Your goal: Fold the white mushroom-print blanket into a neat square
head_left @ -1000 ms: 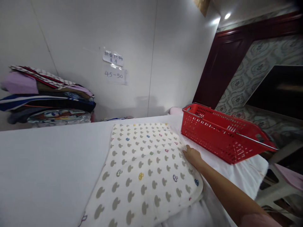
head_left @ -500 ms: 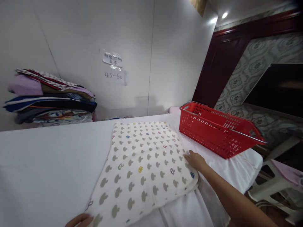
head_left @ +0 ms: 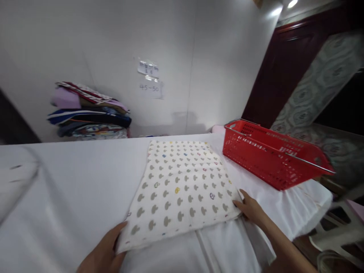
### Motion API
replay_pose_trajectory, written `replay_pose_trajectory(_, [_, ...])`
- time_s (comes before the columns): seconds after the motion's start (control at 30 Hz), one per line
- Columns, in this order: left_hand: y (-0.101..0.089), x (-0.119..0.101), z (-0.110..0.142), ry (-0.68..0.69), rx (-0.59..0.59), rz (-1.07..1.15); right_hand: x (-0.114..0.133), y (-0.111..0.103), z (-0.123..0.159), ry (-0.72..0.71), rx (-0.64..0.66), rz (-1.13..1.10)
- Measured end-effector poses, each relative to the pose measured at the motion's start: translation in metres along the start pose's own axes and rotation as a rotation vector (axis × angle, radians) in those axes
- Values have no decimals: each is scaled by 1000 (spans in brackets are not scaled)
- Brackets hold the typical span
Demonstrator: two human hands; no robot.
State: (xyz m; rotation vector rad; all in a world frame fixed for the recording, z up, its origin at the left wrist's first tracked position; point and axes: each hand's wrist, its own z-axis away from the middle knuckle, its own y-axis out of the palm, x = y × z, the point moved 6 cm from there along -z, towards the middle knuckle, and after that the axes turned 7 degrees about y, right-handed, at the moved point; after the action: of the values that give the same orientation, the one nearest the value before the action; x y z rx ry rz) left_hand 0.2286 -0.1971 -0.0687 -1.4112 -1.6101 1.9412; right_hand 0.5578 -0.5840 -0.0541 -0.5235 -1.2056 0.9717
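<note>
Left hand [head_left: 104, 245] and right hand [head_left: 251, 208] pinch near corners of the mushroom-print cloth [head_left: 182, 184], apparently straightening it; the next move needs even tension.

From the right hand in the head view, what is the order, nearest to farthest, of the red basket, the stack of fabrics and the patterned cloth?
1. Patterned cloth: its right edge touches the right hand.
2. Red basket: beyond the hand, to the right.
3. Stack of fabrics: far left, by the wall.
</note>
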Motion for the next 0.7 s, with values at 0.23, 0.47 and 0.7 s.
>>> replay_pose_trajectory(0.23, [-12,-31,8,25,-97,346,-16,4,8,106,62,-410])
replay_pose_trajectory(0.47, [-19,-42,15,110,-159,446,-18,2,16,141,38,-472])
replay_pose_trajectory(0.7, [-21,-50,16,272,-54,452,-24,7,19,200,160,-708])
